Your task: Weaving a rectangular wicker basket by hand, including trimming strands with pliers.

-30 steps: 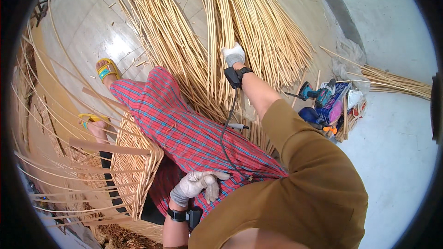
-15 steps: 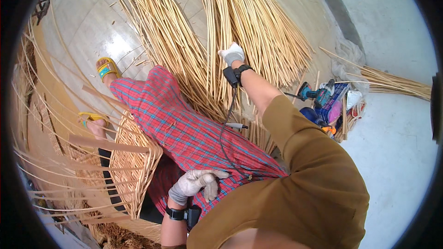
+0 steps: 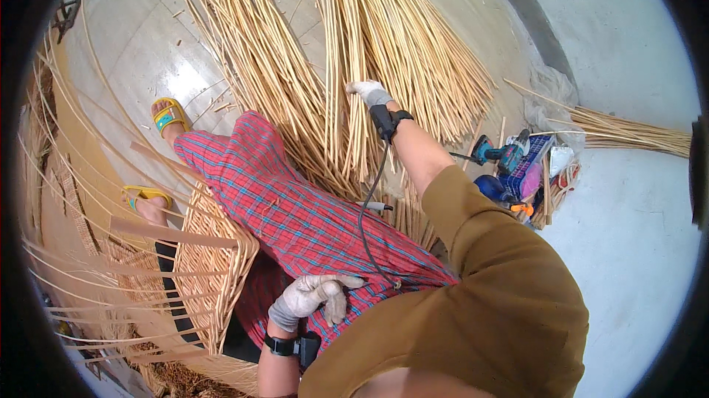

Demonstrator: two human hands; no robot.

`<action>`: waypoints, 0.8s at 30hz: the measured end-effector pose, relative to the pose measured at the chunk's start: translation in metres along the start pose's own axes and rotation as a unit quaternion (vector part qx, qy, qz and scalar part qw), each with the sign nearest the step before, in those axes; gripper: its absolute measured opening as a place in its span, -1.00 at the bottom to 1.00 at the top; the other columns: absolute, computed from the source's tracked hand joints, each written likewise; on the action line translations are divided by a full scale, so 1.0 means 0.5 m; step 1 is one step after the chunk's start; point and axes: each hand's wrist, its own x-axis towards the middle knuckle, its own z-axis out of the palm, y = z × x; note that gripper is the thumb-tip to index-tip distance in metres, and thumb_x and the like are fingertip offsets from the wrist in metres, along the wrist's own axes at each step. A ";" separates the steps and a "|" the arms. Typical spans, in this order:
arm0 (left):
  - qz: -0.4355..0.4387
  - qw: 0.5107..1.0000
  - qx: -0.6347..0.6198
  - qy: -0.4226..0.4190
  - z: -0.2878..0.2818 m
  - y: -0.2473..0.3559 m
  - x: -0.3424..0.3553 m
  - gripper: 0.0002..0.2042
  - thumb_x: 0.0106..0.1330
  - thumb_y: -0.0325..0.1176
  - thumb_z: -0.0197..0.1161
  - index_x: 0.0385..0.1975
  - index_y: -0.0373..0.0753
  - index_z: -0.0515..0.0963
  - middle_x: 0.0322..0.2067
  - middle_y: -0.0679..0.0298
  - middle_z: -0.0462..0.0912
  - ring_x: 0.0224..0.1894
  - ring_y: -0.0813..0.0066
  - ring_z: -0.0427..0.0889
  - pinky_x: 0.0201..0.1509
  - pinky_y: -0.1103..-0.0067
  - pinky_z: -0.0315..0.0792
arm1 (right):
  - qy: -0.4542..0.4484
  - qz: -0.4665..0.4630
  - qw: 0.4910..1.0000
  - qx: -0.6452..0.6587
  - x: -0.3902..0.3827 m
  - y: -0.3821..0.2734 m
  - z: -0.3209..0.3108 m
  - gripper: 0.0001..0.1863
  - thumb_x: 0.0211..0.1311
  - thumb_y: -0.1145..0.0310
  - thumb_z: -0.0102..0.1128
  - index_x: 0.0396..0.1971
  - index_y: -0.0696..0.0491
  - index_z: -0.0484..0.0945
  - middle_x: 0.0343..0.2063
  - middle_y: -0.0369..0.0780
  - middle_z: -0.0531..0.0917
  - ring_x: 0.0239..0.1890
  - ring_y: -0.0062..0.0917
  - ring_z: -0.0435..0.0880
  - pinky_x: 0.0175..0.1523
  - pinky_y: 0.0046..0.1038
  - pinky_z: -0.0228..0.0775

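My right hand [image 3: 371, 94], in a white and grey work glove, reaches out over pale wicker rods [image 3: 421, 51]. It lies on them near the lower part of the fan, with fingers stretched leftward and their undersides hidden. No rod is visibly lifted in it. My left hand [image 3: 314, 299], also gloved, rests on the red plaid cloth [image 3: 295, 184] over my lap. Its fingers are apart and it holds nothing. Beside my left leg stands a partly woven wicker basket [image 3: 210, 269], tilted, with long loose stakes spreading out to the left.
A second bundle of rods [image 3: 258, 51] lies left of the fan. At right are a teal power tool [image 3: 502, 153], a blue basket [image 3: 543, 158] and clear plastic [image 3: 550, 95]. Thin rods [image 3: 628, 132] reach the right edge. A cable [image 3: 362, 228] hangs from my right wrist.
My right hand looks flatter over the rods than before, its fingers stretched further left. The whole view has shifted slightly. My left hand keeps its place on the cloth.
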 end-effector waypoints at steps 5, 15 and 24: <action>0.006 1.000 0.004 -0.017 -0.003 0.002 0.003 -0.51 0.61 -0.16 -0.08 0.19 -0.54 0.44 -0.49 0.13 0.69 -0.55 0.44 0.68 -0.49 0.56 0.58 | 0.141 0.187 0.938 0.256 -0.037 -0.062 0.052 0.06 -0.21 -0.31 0.54 0.11 0.32 0.52 0.03 0.17 0.63 0.14 -0.09 0.62 0.13 -0.18 0.48; 0.003 1.000 -0.009 -0.008 -0.005 -0.001 -0.002 -0.51 0.61 -0.16 -0.08 0.23 -0.52 0.41 -0.48 0.13 0.69 -0.54 0.43 0.68 -0.48 0.57 0.59 | 0.308 0.258 0.905 0.138 0.009 -0.094 0.149 -0.32 0.02 0.35 0.38 0.19 0.17 0.36 -0.20 0.07 0.70 -0.13 -0.07 0.71 -0.03 -0.18 0.53; 0.043 0.998 -0.005 -0.045 -0.020 -0.009 0.005 -0.51 0.61 -0.16 -0.09 0.24 -0.51 0.41 -0.46 0.11 0.71 -0.52 0.42 0.70 -0.43 0.53 0.60 | 0.013 0.176 0.937 0.301 -0.090 0.027 -0.049 -0.19 -0.06 0.03 0.51 0.17 0.21 0.53 0.16 -0.07 0.58 0.20 -0.23 0.51 0.30 -0.28 0.26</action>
